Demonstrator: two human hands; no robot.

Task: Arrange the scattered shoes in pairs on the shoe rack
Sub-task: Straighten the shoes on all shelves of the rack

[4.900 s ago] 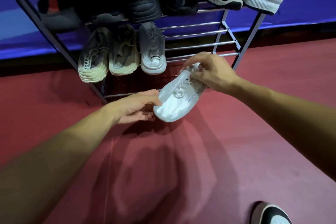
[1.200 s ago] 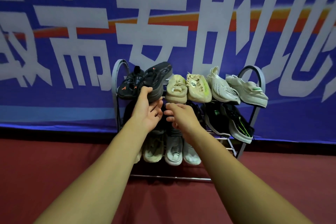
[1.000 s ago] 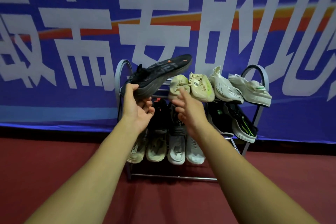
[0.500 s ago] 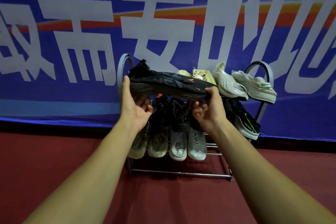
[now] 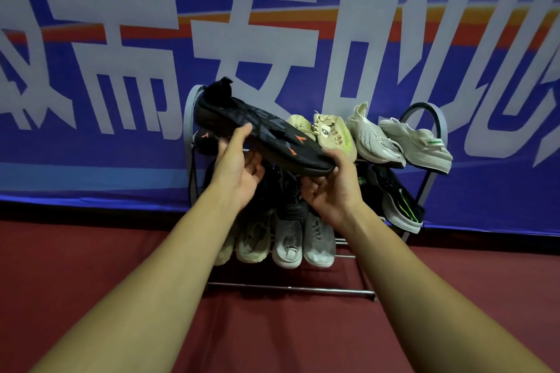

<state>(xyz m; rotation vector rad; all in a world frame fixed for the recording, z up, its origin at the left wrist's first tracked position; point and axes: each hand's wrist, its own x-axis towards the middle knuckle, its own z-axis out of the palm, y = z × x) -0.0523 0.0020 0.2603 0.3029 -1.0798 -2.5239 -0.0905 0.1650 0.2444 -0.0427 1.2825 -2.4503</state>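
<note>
Banner (image 5: 91, 70) behind the shoe rack (image 5: 438, 121): large white characters, "而" and "安" legible, the rest cropped. Black shoe (image 5: 266, 130): orange marks on its side, no brand legible. Tag on a beige shoe (image 5: 328, 133): too small to read. The black shoe is held tilted, toe low to the right, before the top shelf. Left hand (image 5: 239, 172): grip closed at midfoot, thumb on the upper. Right hand (image 5: 336, 191): grip curled round the toe.
</note>
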